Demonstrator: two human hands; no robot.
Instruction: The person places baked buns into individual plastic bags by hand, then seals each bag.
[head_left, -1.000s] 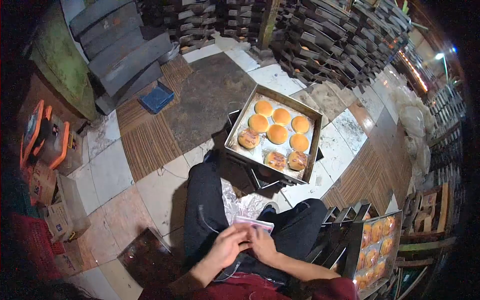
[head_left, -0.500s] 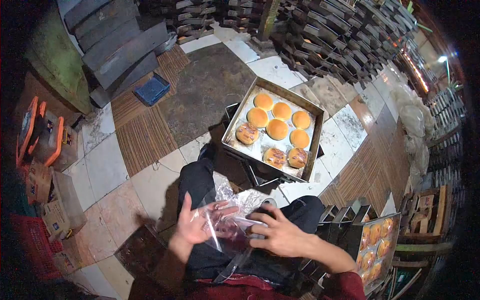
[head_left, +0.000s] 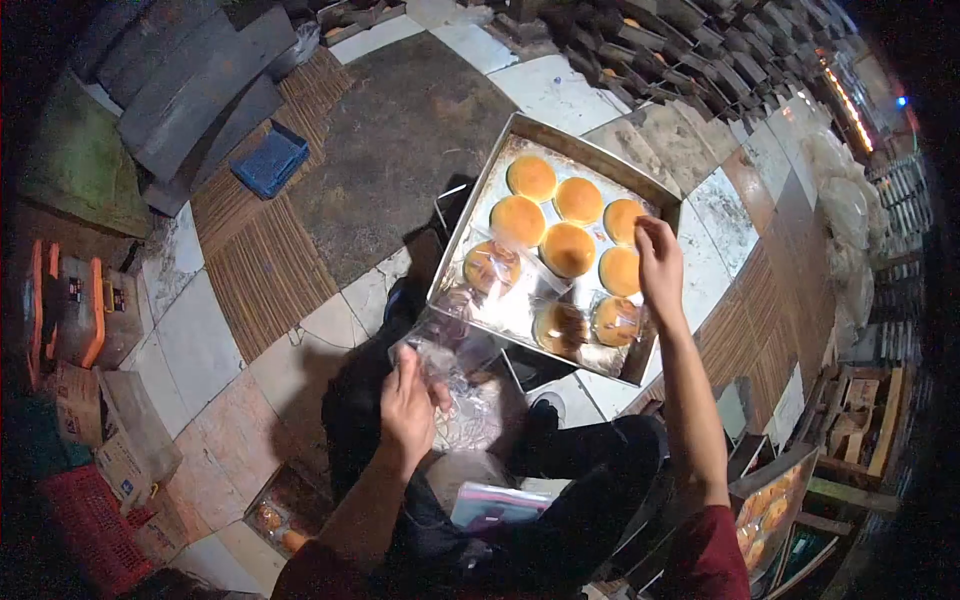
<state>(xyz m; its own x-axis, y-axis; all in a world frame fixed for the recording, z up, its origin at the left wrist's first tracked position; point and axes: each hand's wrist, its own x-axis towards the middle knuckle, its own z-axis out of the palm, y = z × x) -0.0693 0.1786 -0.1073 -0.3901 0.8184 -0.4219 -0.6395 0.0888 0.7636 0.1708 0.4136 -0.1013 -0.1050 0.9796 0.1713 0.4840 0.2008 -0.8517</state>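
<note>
A: Status?
B: Left hand (head_left: 408,405) pinched shut on clear bag (head_left: 455,365), just off tray (head_left: 600,160) near edge.
A: Other one?
B: Right hand (head_left: 660,265) over tray's far-right part, fingertips (head_left: 645,228) down on bare bun (head_left: 618,212). Gripped vs just touching: can't tell.
A: Tray contents?
B: 6 bare, 3 bagged buns (head_left: 490,268) along tray's near side.

Inside the baking tray (head_left: 560,140): bare buns (head_left: 568,249) behind, bagged buns (head_left: 492,266) in front; woven mat (head_left: 255,250) left of it, stacked trays (head_left: 690,60) behind.
</note>
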